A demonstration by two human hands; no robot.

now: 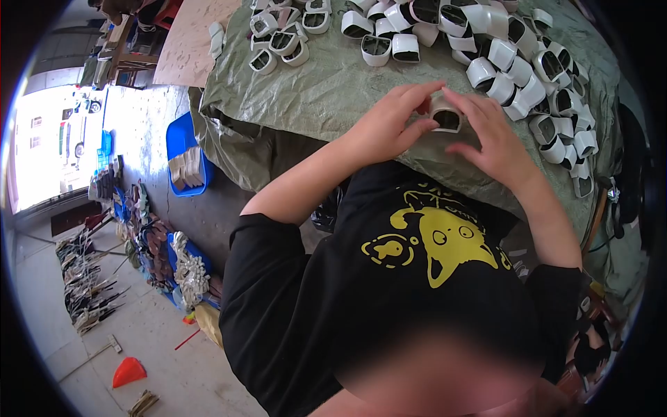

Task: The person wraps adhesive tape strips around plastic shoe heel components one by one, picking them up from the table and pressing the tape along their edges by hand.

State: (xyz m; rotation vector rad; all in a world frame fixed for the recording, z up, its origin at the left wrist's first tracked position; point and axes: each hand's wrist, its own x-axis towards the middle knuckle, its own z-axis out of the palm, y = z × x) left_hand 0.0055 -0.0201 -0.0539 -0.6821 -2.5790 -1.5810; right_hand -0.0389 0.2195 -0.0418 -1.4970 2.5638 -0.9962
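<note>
Over the near edge of the cloth-covered table, a small white shoe upper (447,119) is held between my hands, its dark opening facing me. My left hand (399,121) pinches it from the left, fingers over the top and thumb at its lower left edge. On the other side, my right hand (492,135) has its fingers against the top and right side, while the right thumb is held away below. A large pile of similar white glossy uppers (501,52) lies just beyond and to the right. A smaller group of uppers (283,43) sits farther left.
A wrinkled green cloth (313,90) covers the table and hangs over its edge. On the floor to the left stand a blue bin (182,135) with stacked pieces and heaps of shoe parts (149,243). A red dustpan (129,372) lies lower left.
</note>
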